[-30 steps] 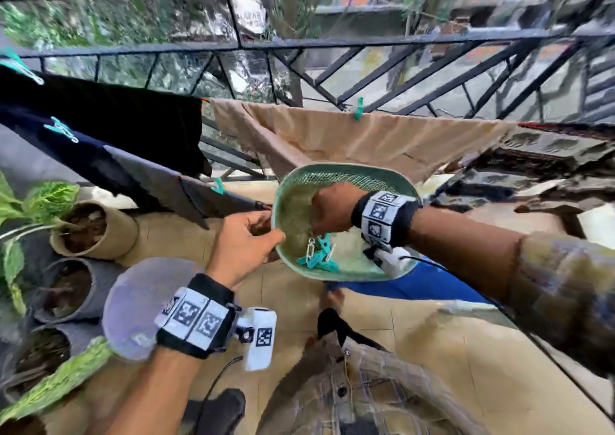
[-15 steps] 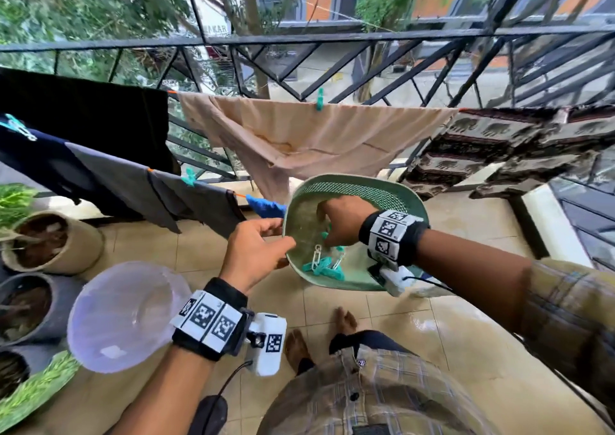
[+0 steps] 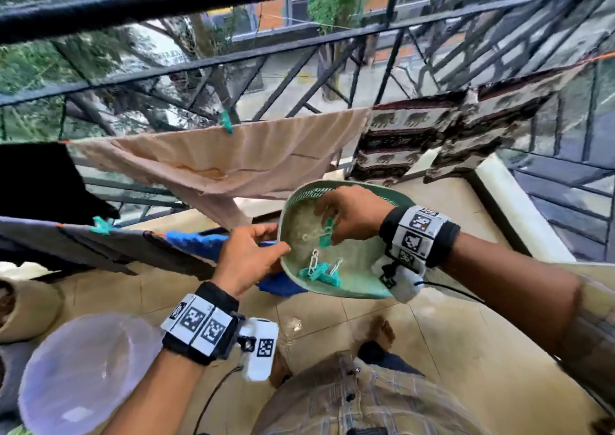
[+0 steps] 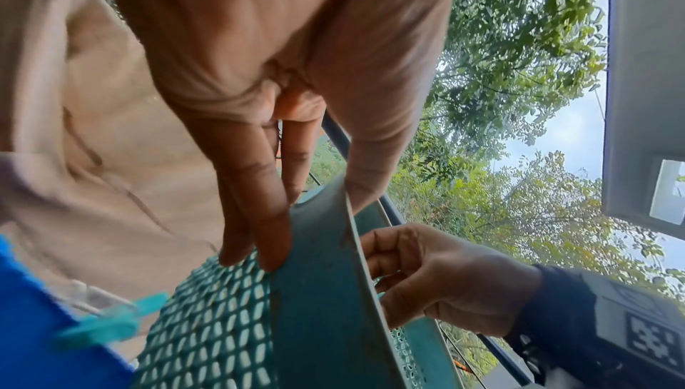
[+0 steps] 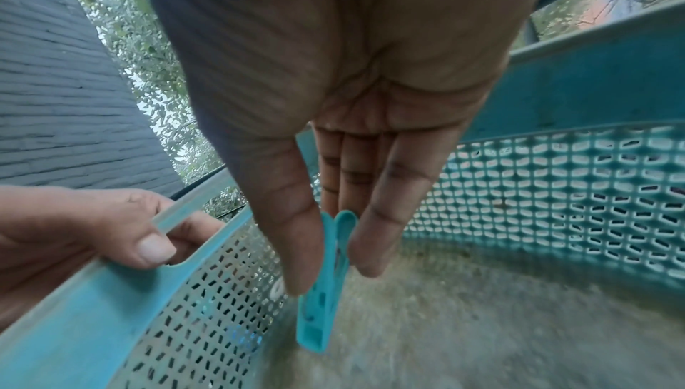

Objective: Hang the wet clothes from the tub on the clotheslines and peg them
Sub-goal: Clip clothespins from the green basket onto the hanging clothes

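Note:
My left hand (image 3: 253,254) grips the rim of a green mesh peg basket (image 3: 362,288), thumb inside and fingers outside (image 4: 267,237). My right hand (image 3: 346,214) is inside the basket and pinches a teal clothes peg (image 5: 326,281) between thumb and fingers. Several more teal and white pegs (image 3: 319,273) lie at the basket's bottom. A beige cloth (image 3: 233,161) hangs on the line with one teal peg (image 3: 226,123). To its right hangs an elephant-patterned cloth (image 3: 432,135). Dark clothes (image 3: 100,244) hang on a nearer line with a teal peg (image 3: 101,224); a blue cloth (image 3: 199,243) hangs beside them.
A black metal railing (image 3: 299,51) runs behind the lines. A pale tub (image 3: 83,371) stands on the tiled floor at lower left, with plant pots (image 3: 30,308) beside it. A raised white kerb (image 3: 519,208) borders the floor on the right.
My right hand has lifted a teal peg out of the pile in the basket. The view has turned right and upward, so the patterned cloth shows more.

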